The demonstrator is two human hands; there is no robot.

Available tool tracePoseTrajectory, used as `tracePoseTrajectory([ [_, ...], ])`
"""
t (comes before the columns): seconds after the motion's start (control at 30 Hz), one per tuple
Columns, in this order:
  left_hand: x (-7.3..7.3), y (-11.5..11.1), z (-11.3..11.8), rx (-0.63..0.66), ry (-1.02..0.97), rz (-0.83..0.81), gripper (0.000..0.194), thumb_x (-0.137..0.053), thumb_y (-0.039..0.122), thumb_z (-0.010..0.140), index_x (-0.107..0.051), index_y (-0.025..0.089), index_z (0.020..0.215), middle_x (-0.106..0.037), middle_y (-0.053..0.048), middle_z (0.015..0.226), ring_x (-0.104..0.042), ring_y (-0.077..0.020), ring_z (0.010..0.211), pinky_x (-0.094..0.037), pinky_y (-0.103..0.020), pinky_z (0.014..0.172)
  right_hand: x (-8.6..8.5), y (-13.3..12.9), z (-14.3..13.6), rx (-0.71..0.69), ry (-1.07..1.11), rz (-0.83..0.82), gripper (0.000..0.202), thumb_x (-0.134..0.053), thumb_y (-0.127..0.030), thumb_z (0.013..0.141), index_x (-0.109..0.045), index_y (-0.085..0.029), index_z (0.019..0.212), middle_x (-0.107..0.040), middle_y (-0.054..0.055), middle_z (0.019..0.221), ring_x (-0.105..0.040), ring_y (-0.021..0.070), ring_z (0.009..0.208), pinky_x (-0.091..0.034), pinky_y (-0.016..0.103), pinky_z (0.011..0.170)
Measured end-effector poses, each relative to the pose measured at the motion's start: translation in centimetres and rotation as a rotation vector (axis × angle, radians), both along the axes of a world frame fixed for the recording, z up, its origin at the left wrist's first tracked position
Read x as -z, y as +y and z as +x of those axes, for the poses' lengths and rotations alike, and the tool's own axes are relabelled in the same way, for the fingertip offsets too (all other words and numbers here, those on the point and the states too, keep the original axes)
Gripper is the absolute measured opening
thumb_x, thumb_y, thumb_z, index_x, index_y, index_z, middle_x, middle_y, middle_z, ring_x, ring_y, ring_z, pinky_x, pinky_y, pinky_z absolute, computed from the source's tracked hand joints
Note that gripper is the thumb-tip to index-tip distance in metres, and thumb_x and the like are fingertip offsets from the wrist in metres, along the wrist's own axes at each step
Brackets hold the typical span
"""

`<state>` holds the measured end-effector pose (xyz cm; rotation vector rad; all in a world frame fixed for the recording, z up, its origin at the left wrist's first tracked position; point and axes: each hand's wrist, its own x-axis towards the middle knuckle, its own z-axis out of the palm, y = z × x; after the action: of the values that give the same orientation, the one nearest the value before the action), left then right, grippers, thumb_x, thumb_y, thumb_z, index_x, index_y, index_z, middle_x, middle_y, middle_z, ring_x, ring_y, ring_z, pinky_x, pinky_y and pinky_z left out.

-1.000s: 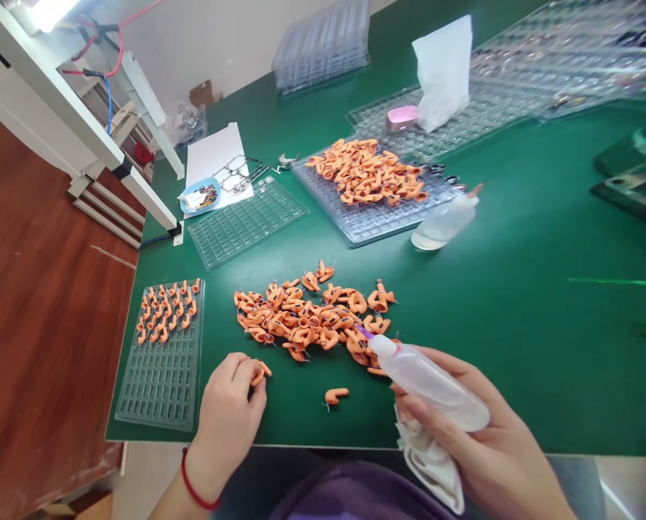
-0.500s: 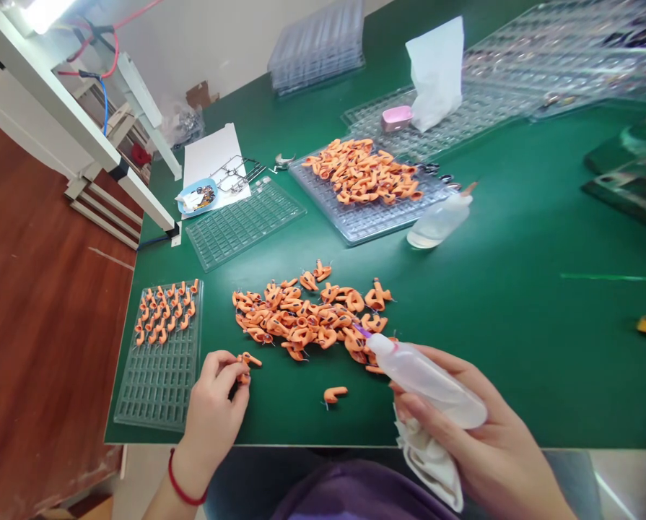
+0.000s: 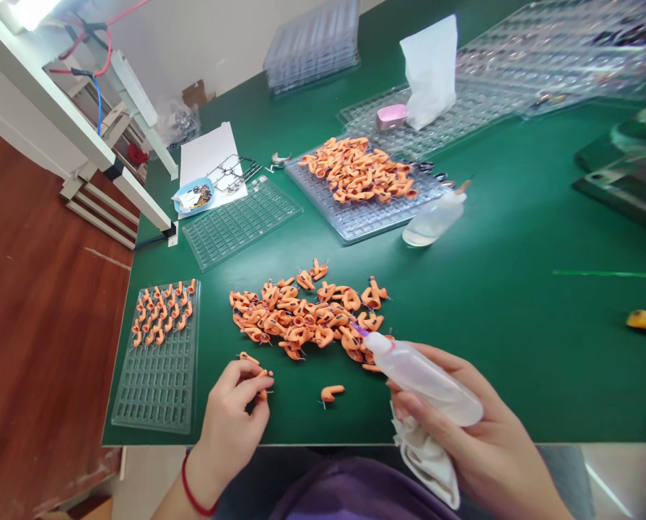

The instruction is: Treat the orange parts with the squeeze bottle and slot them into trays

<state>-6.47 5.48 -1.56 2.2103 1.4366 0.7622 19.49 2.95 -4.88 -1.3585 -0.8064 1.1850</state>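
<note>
My left hand (image 3: 236, 412) pinches a small orange curved part (image 3: 262, 384) just above the green table (image 3: 517, 332), near its front edge. Another orange part (image 3: 247, 357) lies just above my fingers, and a single one (image 3: 332, 393) lies to the right. My right hand (image 3: 479, 440) grips a clear squeeze bottle (image 3: 423, 377) with a purple tip pointing left at the loose pile of orange parts (image 3: 306, 318), and it also holds a white cloth (image 3: 428, 462) underneath. A clear slotted tray (image 3: 157, 375) at the left holds several orange parts (image 3: 160, 314) in its upper rows.
A second clear bottle (image 3: 434, 219) lies on its side mid-table. Behind it a tray (image 3: 366, 217) carries a heap of orange parts (image 3: 358, 170). An empty tray (image 3: 239, 224), paper, a blue dish (image 3: 193, 196), stacked trays (image 3: 312, 47) and a white bag (image 3: 431, 68) stand farther back.
My left hand went left towards the slotted tray with an orange part, then came back right, still pinching one; another part now lies above my fingers. My right hand and its bottle barely moved.
</note>
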Motion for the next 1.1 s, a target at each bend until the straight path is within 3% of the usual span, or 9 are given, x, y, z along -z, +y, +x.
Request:
tracePoseTrajectory([
  [0.2, 0.0, 0.1, -0.1, 0.005, 0.035, 0.1, 0.026, -0.055, 0.003, 0.088, -0.07, 0.021, 0.099, -0.065, -0.006, 0.102, -0.07, -0.0165, 0.095, -0.061, -0.03, 0.088, 0.4, -0.1, 0.1, -0.004, 0.028, 0.014, 0.041, -0.084, -0.042, 0.075, -0.069, -0.03, 0.111, -0.069, -0.001, 0.074, -0.064, 0.0164, 0.057, -0.056, 0.023, 0.054],
  [0.37, -0.5, 0.1, -0.3, 0.011, 0.018, 0.035, 0.014, -0.067, 0.017, 0.088, -0.07, 0.02, 0.102, -0.065, -0.008, 0.107, -0.071, -0.0195, 0.096, -0.062, -0.032, 0.087, 0.2, -0.1, 0.0, 0.001, 0.044, 0.018, 0.04, -0.084, -0.041, 0.075, -0.069, -0.03, 0.11, -0.069, -0.001, 0.073, -0.063, 0.0157, 0.056, -0.055, 0.022, 0.053],
  [0.53, -0.2, 0.2, -0.3, -0.034, -0.016, 0.021, 0.017, -0.058, 0.013, 0.094, -0.071, 0.023, 0.098, -0.067, -0.006, 0.102, -0.07, -0.0182, 0.097, -0.06, -0.034, 0.092, -0.1, 0.0, -0.1, 0.023, 0.014, 0.011, 0.043, -0.085, -0.046, 0.071, -0.069, -0.028, 0.106, -0.067, 0.0, 0.068, -0.061, 0.0173, 0.052, -0.053, 0.024, 0.048],
  [0.73, 0.1, 0.4, -0.1, -0.146, -0.102, -0.077, 0.014, -0.065, 0.015, 0.087, -0.07, 0.022, 0.098, -0.061, -0.007, 0.107, -0.07, -0.0179, 0.092, -0.064, -0.027, 0.07, 0.2, 0.2, 0.0, 0.019, -0.008, 0.059, 0.037, -0.082, -0.043, 0.076, -0.069, -0.03, 0.108, -0.067, -0.001, 0.068, -0.059, 0.0152, 0.053, -0.049, 0.02, 0.045],
  [0.87, -0.3, 0.7, 0.0, -0.085, -0.044, -0.054, 0.013, -0.062, 0.011, 0.087, -0.07, 0.021, 0.084, -0.062, -0.007, 0.1, -0.069, -0.018, 0.093, -0.062, -0.025, 0.068, 0.2, 0.2, -0.1, 0.017, 0.004, 0.052, 0.038, -0.083, -0.043, 0.076, -0.068, -0.03, 0.109, -0.068, 0.0, 0.07, -0.06, 0.0148, 0.054, -0.05, 0.02, 0.048],
  [1.1, -0.4, 1.2, 0.3, 0.042, 0.041, 0.061, 0.014, -0.055, 0.01, 0.094, -0.063, 0.021, 0.091, -0.074, -0.002, 0.09, -0.072, -0.0149, 0.086, -0.06, -0.028, 0.082, 0.0, 0.0, 0.0, 0.009, 0.007, 0.042, 0.038, -0.084, -0.043, 0.075, -0.069, -0.031, 0.108, -0.067, -0.001, 0.07, -0.06, 0.014, 0.054, -0.051, 0.018, 0.049],
])
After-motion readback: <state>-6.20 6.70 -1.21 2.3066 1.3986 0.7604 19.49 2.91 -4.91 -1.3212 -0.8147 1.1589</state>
